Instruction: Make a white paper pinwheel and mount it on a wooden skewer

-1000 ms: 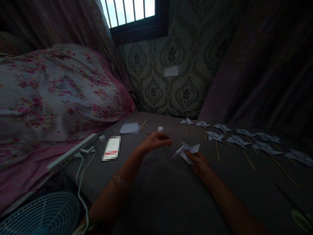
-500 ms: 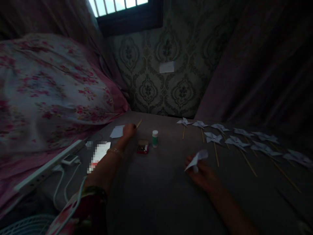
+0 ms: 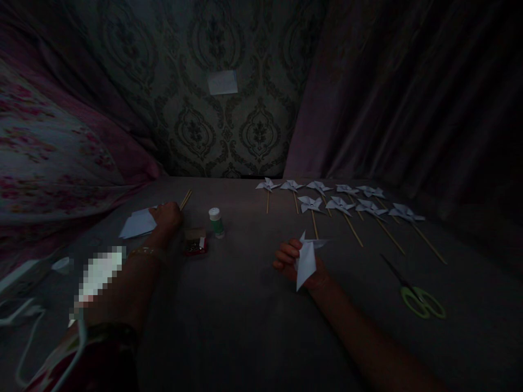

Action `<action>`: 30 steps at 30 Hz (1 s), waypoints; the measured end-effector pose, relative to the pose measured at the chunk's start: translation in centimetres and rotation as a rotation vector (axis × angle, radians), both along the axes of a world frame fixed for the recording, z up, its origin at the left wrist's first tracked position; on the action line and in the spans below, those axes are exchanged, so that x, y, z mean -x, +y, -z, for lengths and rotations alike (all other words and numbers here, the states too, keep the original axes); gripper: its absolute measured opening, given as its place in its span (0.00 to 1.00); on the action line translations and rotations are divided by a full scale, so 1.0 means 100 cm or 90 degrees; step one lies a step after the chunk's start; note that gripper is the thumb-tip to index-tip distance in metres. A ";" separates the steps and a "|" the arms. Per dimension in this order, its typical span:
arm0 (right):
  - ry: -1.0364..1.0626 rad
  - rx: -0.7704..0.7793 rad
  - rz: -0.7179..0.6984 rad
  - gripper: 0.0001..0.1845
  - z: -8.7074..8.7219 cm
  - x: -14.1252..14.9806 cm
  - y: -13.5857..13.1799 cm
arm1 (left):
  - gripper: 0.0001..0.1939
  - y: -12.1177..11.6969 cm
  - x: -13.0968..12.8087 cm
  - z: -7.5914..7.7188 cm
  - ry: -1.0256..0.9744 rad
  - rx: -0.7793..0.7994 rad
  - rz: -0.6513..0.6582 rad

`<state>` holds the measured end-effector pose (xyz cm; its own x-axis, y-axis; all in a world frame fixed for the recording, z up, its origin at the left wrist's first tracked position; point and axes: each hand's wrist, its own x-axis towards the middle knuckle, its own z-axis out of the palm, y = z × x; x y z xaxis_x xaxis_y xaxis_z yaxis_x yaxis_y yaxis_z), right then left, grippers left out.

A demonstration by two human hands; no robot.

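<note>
My right hand (image 3: 294, 267) rests on the dark surface with its fingers curled round a folded white paper pinwheel (image 3: 305, 259). My left hand (image 3: 166, 214) is stretched far to the left, fingers closed at the near end of a few wooden sticks (image 3: 186, 199), beside a stack of white paper squares (image 3: 137, 223). I cannot make out whether a stick is held. A small red box (image 3: 195, 243) and a glue bottle with a white cap (image 3: 216, 221) stand just right of that hand.
Several finished paper pinwheels on sticks (image 3: 339, 207) lie in rows at the right. Green-handled scissors (image 3: 417, 296) lie nearer, at the right. A floral pillow (image 3: 49, 158) is at the left, white cables (image 3: 24, 321) at the lower left, curtains and patterned wallpaper behind.
My left hand left the pinwheel and reached left to the sticks by the paper stack. My right hand kept the pinwheel and lowered onto the surface. The view tilted down and swung right.
</note>
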<state>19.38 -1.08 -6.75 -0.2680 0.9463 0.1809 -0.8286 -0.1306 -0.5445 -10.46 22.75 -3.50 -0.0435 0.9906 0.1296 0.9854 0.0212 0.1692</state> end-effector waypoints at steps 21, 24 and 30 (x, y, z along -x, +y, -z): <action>-0.077 -0.001 -0.062 0.16 0.014 0.000 0.001 | 0.18 -0.015 -0.009 0.006 -0.017 -0.044 -0.071; -0.089 0.000 -0.075 0.15 0.011 0.001 0.001 | 0.17 -0.022 -0.011 -0.007 -0.079 -0.083 -0.110; -0.072 -0.003 -0.062 0.14 0.012 0.003 0.005 | 0.20 -0.058 -0.023 -0.054 -0.244 -0.224 -0.092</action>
<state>19.07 -0.60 -7.99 -0.3770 0.9142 0.1485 -0.7459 -0.2046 -0.6339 -8.11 16.95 1.91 -0.2849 0.8710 0.4002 0.8432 0.0291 0.5369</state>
